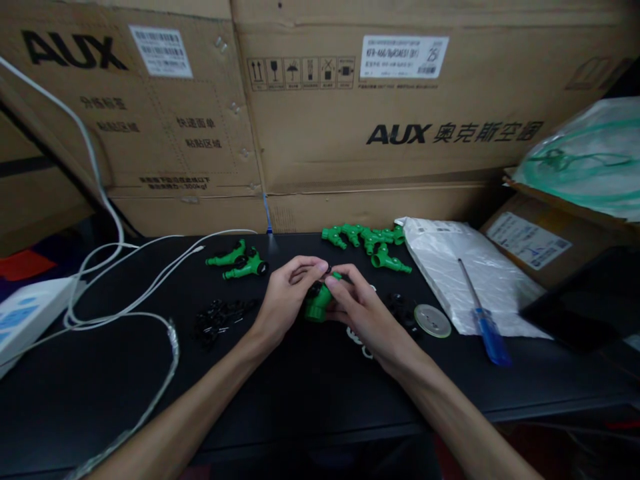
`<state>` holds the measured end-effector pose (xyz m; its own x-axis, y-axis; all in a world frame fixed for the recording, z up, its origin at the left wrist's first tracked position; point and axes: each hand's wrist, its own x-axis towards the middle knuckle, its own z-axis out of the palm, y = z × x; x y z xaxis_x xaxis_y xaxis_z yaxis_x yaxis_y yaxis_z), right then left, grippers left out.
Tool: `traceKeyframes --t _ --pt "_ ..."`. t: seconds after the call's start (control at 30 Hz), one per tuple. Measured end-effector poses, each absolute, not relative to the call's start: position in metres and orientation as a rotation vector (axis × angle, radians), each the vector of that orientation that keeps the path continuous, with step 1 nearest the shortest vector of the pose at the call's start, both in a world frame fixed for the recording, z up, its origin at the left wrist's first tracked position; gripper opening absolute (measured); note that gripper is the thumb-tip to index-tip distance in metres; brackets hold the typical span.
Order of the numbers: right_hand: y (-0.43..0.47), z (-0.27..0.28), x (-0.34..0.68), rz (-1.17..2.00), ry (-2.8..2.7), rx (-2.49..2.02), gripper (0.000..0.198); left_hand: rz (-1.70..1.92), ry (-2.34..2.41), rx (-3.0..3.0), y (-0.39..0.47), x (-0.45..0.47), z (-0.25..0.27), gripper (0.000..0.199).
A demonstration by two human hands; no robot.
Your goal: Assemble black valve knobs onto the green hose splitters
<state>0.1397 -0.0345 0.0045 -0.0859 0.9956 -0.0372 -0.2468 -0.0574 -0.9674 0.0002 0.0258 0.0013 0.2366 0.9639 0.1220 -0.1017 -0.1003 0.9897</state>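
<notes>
Over the middle of the black table, my right hand (357, 300) is closed on a green plastic Y-shaped hose connector (317, 308), its wide round end pointing down. My left hand (290, 287) touches the connector's upper side, thumb and fingertips pinched on a small black part (328, 268); most of that part is hidden by the fingers. To the left lie two green connectors with black pieces fitted (247, 265). Nearer on that side is a heap of small black parts (220, 319). Several plain green connectors (367, 239) rest at the back right. White rings (354, 335) lie partly under my right wrist.
Right of my hand are more black parts (400, 308) and a round metal lid (433, 321). A blue-handled screwdriver (490, 333) lies on a white plastic bag (440, 260). White cables (150, 293) loop across the left side. Large cardboard boxes (320, 153) wall off the back.
</notes>
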Motion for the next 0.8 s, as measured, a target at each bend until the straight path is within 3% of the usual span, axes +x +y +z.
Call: traceKeyframes --t 0.23,0.8 --pt "-0.028 0.009 0.141 1.449 -1.020 -0.968 0.028 1.202 0.911 1.348 0.029 -0.002 0.005 0.026" --pt "-0.034 0.010 0.143 1.492 -1.216 -0.985 0.042 1.102 0.905 1.441 0.021 -0.005 0.018 0.022"
